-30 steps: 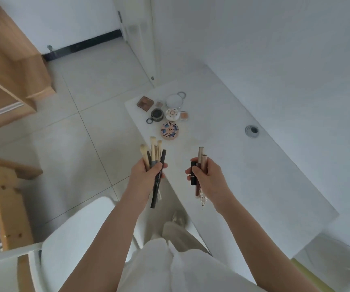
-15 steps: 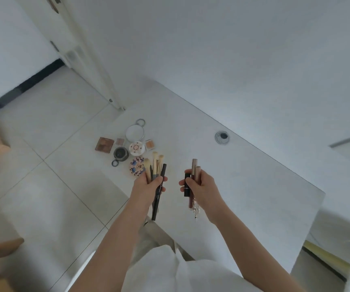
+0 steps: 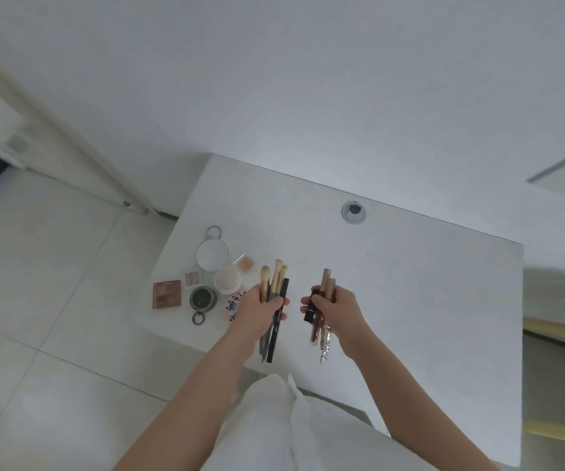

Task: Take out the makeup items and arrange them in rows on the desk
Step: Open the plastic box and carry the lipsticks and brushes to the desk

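Observation:
My left hand (image 3: 259,312) grips a bundle of makeup brushes and pencils (image 3: 276,287), bristles pointing up, above the white desk (image 3: 410,300). My right hand (image 3: 337,309) holds several slim tubes and sticks (image 3: 327,283), one with a glittery end hanging below. On the desk's left end lie a round white compact (image 3: 212,254), a brown eyeshadow palette (image 3: 166,294), a dark round compact with a ring (image 3: 202,298), a pale round case (image 3: 227,279), two small blush squares (image 3: 245,264) (image 3: 191,278) and a patterned case (image 3: 233,302) partly hidden by my left hand.
A cable grommet (image 3: 353,211) sits near the desk's back edge by the white wall. Tiled floor (image 3: 53,300) lies to the left of the desk. My white clothing (image 3: 291,430) fills the bottom of the view.
The view has swung so the desk sits more squarely in front of me. Both hands keep their bundles and stay close together over the desk's front left part.

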